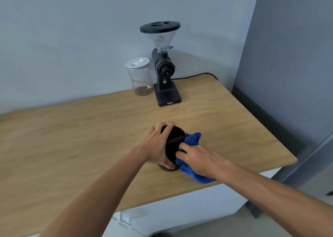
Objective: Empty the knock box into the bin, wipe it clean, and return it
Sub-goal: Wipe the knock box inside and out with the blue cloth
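Knock box tilted on the surface, mouth facing right. Left hand grip closed around its wall; right hand, nearer the mouth, clasps the cloth at its rim.

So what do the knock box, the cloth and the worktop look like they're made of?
Knock box: matte black, probably plastic or coated metal; no glare to settle it. Cloth: blue, soft fabric, possibly microfibre, bunching in folds under the right hand. Worktop: light wood or wood-look laminate, grain visible, satin finish.
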